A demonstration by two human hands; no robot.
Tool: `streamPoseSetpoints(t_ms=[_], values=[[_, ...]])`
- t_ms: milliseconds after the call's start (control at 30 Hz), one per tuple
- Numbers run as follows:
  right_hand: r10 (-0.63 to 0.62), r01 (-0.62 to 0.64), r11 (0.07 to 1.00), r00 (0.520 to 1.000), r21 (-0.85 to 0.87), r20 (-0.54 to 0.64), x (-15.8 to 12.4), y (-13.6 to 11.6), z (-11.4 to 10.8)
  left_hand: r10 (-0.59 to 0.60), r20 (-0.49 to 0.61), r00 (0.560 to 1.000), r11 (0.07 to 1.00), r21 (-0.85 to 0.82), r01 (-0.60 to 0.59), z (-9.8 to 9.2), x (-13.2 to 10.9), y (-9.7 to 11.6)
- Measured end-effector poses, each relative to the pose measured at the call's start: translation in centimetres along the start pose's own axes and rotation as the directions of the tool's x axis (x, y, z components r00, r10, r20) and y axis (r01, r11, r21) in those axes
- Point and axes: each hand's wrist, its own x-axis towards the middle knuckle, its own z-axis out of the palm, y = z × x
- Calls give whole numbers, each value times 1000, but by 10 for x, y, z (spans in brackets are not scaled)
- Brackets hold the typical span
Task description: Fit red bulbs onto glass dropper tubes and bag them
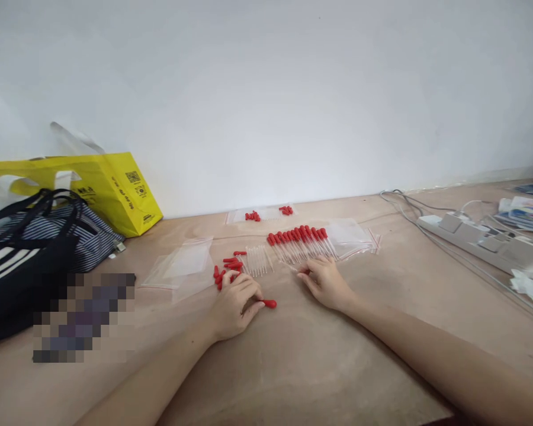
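Note:
My left hand point(238, 303) pinches a red rubber dropper bulb point(270, 304) between thumb and fingertips, just above the table. Close behind it lies a loose pile of red bulbs point(231, 264), partly hidden by the fingers. Bare clear glass dropper tubes point(256, 260) lie side by side right of the pile. My right hand point(324, 283) is closed, with a thin clear tube point(292, 267) showing at its fingertips. Just beyond that hand is a slanted row of droppers point(298, 236) with red bulbs on their tubes.
Clear zip bags point(184, 266) lie at left, with more bags point(350, 234) at right. Another bag point(269, 213) with red bulbs is by the wall. A yellow bag point(128, 195) and a dark striped bag point(84, 228) stand left. A power strip point(484, 242) and cables are right.

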Motion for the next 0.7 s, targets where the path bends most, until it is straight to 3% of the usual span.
streamPoseSetpoints(t_ms=[133,300,500,600,700], values=[[-101,101,995,993,-10,68,-10,6,-8,33,-14,999,999,12,-33,1,2,1],[-109,109,994,989,0,97,-4,8,-5,82,-24,996,996,-38,-83,10,5,2],[-6,-6,997,990,83,138,2,7,-3,-52,-109,993,966,-258,22,12,5,4],[50,-62,995,986,79,157,5,3,-2,-142,-92,986,957,-268,113,11,5,5],[92,-104,993,980,59,176,8,-1,0,-154,-36,988,966,-217,142,9,4,6]])
